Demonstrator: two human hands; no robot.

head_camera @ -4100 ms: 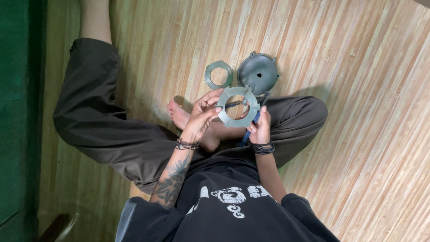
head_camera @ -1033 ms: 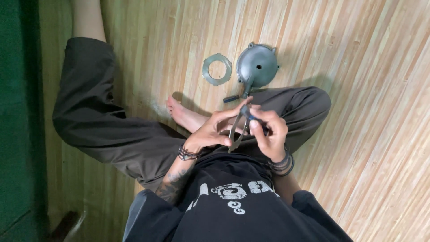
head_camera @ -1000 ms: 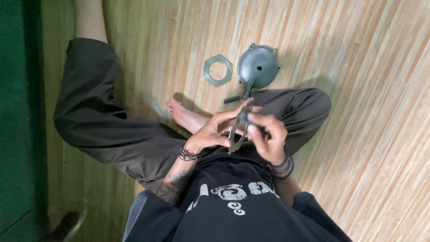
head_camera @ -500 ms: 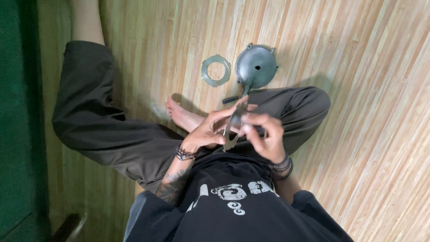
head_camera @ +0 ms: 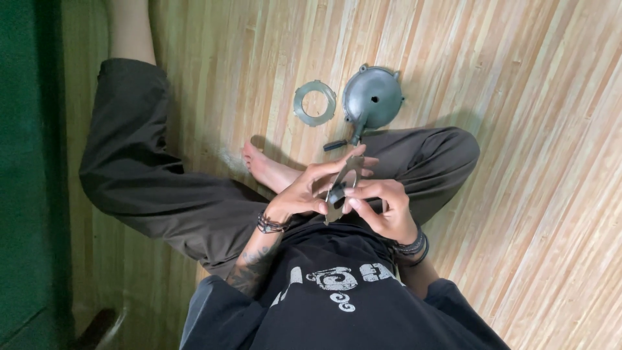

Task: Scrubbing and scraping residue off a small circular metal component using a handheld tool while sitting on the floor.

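I sit cross-legged on a wooden floor. Both hands hold a flat grey metal ring plate [head_camera: 341,184] over my lap, turned nearly edge-on to the camera. My left hand [head_camera: 303,192], with a tattooed forearm and a beaded bracelet, grips it from the left. From the right, the fingers of my right hand [head_camera: 383,210] pinch its lower part. A second flat metal ring [head_camera: 315,102] lies on the floor beyond my knees. Right beside it rests a round grey domed metal cover [head_camera: 373,97].
A small dark cylindrical piece [head_camera: 335,145] lies on the floor just below the cover's stub. My bare foot [head_camera: 267,168] and dark trouser legs fill the middle. A green surface [head_camera: 26,162] runs along the left edge.
The ring plate, held flat and face-up four seconds ago, is now turned edge-on. Over the last second my hands shifted only slightly around it.
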